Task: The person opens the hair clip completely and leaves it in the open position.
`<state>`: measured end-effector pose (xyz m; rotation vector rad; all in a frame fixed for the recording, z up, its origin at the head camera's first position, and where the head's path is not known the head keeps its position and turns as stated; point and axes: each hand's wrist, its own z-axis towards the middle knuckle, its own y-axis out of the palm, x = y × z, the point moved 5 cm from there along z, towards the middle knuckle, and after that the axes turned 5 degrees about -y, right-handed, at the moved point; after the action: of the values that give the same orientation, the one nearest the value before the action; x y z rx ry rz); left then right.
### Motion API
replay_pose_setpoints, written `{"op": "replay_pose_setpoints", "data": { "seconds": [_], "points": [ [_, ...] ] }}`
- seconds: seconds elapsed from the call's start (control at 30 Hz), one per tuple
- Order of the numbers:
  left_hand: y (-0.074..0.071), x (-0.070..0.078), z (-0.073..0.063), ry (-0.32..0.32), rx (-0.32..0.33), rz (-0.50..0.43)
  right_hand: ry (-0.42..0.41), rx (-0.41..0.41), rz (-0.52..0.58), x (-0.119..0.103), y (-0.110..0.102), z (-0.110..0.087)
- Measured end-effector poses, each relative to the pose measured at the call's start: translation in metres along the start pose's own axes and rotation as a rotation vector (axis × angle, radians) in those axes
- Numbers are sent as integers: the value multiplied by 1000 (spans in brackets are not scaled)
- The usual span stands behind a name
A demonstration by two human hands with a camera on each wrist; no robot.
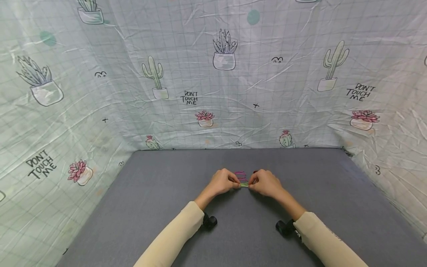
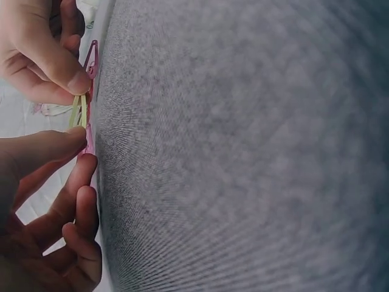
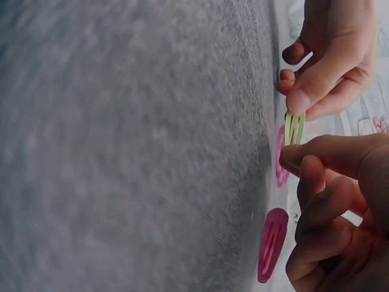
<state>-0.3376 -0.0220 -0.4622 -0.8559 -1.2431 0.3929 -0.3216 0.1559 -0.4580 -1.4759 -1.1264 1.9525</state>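
A light green snap hair clip (image 1: 244, 185) is stretched between my two hands, just over the grey tabletop. My left hand (image 1: 224, 181) pinches one end between thumb and finger. At the other end, my right hand (image 1: 265, 183) pinches it the same way. The right wrist view shows the slotted middle of the green clip (image 3: 295, 129) between the fingertips, while both its ends are covered. Just beyond the hands lie pink hair clips (image 1: 240, 173), partly hidden. A darker magenta clip (image 3: 273, 243) lies beside my right hand.
Grey cloth covers the table (image 1: 166, 178). A pale curtain (image 1: 186, 74) printed with potted cacti hangs behind it and along both sides. Black wrist cameras sit under the left forearm (image 1: 210, 221) and the right forearm (image 1: 285, 228), close to the table.
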Motion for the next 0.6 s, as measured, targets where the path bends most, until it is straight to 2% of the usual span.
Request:
{"op": "replay_pose_setpoints", "data": {
  "seconds": [0.27,0.6],
  "points": [
    [2,-1,0,-35,-18,11,65,1,31,1,3,-2],
    [2,-3,1,-71,-12,23,74,9,33,1,3,-2]
  ]
}}
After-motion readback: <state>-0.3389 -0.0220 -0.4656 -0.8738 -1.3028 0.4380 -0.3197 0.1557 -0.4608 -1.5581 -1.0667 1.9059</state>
